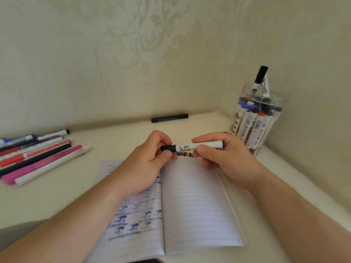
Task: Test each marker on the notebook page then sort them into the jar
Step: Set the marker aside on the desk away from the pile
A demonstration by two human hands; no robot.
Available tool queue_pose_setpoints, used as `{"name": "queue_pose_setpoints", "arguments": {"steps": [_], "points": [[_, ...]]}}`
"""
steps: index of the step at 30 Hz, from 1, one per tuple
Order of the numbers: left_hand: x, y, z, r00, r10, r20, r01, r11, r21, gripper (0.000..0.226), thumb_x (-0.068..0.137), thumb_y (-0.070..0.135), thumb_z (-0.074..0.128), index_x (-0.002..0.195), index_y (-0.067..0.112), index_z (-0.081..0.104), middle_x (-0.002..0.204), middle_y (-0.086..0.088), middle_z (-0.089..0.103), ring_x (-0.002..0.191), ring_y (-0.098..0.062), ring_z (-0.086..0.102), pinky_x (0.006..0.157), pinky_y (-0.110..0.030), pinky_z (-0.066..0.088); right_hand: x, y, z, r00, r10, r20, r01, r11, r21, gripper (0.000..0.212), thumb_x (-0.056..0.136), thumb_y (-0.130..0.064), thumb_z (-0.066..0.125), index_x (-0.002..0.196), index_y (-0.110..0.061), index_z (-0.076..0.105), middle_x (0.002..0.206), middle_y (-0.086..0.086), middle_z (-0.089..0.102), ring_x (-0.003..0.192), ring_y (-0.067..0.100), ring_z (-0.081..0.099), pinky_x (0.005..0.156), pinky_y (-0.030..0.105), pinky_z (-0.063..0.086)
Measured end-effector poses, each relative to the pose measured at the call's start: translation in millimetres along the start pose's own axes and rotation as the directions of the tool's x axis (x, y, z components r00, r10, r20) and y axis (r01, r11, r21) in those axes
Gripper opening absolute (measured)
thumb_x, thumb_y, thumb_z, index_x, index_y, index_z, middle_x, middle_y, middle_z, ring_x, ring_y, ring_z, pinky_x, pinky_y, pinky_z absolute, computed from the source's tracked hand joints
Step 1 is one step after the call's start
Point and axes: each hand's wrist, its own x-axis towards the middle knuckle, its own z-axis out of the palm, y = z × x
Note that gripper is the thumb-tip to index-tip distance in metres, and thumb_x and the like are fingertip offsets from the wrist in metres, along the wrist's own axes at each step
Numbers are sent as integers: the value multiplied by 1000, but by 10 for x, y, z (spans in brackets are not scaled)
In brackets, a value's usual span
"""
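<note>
A white marker point(191, 147) with a black cap is being held level above the top of the open notebook point(197, 204). Its capped end is being pinched by the curled fingers and thumb of the left hand point(152, 160), while the white barrel is being gripped by the right hand point(222, 158), fingers wrapped round it. Both forearms are being stretched forward over the notebook. Small dots of black, blue and red are being shown at the top of the right page, just under the marker; the left page is being covered with blue and grey marks. The clear jar point(256, 118), full of upright markers, is being kept at the right in the corner. A row of loose markers point(38, 156) is lying at the left on the pale table point(57, 202), and a black marker point(169, 118) is lying against the patterned wall point(133, 54).
</note>
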Motion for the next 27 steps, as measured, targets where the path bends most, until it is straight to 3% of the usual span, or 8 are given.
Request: {"name": "queue_pose_setpoints", "arguments": {"steps": [3, 7, 10, 14, 16, 19, 23, 27], "points": [[-11, -8, -4, 999, 22, 30, -23, 999, 38, 15, 107, 27, 46, 108, 39, 53, 91, 14, 70, 89, -15, 61, 88, -44, 51, 14, 78, -49, 989, -144, -20, 121, 893, -433, 21, 90, -21, 80, 103, -37, 78, 97, -19, 76, 86, 4, 69, 79, 16, 53], [-12, -40, 1, 999, 29, -15, -27, 987, 159, 14, 108, 26, 44, 105, 36, 53, 84, 11, 65, 83, -14, 60, 81, -43, 51, 16, 122, 5, 960, -251, 126, 257, 608, -751, 23, 100, -34, 66, 122, -29, 70, 104, -16, 72, 91, 3, 62, 81, 22, 49], [1, -83, -4, 998, 13, -57, -1, 980, 199, 14, 107, 27, 44, 105, 36, 54, 85, 10, 65, 84, -12, 60, 80, -42, 51, 13, 149, 71, 967, -198, 160, 249, 594, -765, 20, 103, -37, 61, 121, -28, 65, 88, -9, 69, 79, 7, 58, 69, 24, 45], [2, 0, 60, 996, 78, -37, -63, 951, 302, 21, 107, 30, 50, 122, 39, 61, 103, 25, 62, 95, 4, 56, 81, -19, 41, 10, 196, 77, 975, -190, 117, 213, 637, -741, 15, 102, -35, 62, 116, -31, 64, 86, -10, 66, 79, 6, 57, 66, 27, 43], [15, 53, 83, 990, 124, -61, -92, 924, 371, 25, 106, 33, 52, 128, 33, 63, 115, 20, 63, 104, 0, 56, 89, -21, 43, 2, 183, 111, 974, -215, 76, 198, 629, -751, 30, 100, -37, 66, 128, -32, 59, 98, -12, 63, 81, 2, 55, 70, 22, 41], [50, 55, -36, 970, 191, -149, -88, 852, 516, 23, 103, 33, 57, 123, 29, 67, 111, 12, 63, 104, -13, 57, 89, -33, 45, -48, 133, 170, 992, -119, -29, 55, 642, -765, 71, 85, -57, 77, 141, -41, 36, 111, -16, 50, 89, -4, 52, 70, 17, 39], [-65, -116, -629, 895, 157, -417, 89, 854, 513, 22, 97, 33, 67, 116, 27, 75, 104, 7, 56, 99, -19, 58, 90, -37, 47, -134, 81, 223, 996, -85, -26, 22, 516, -856, 78, 81, -68, 75, 138, -36, 32, 117, -18, 38, 99, 7, 51, 79, 31, 43], [-479, -389, -1324, 753, 180, -633, 380, 667, 641, 23, 95, 36, 70, 112, 24, 79, 99, -5, 66, 96, -36, 57, 87, -44, 47, -162, 65, 259, 995, -100, -17, 34, 485, -874, 69, 86, -69, 66, 139, -37, 36, 118, -21, 35, 104, 9, 51, 81, 34, 45]]}}
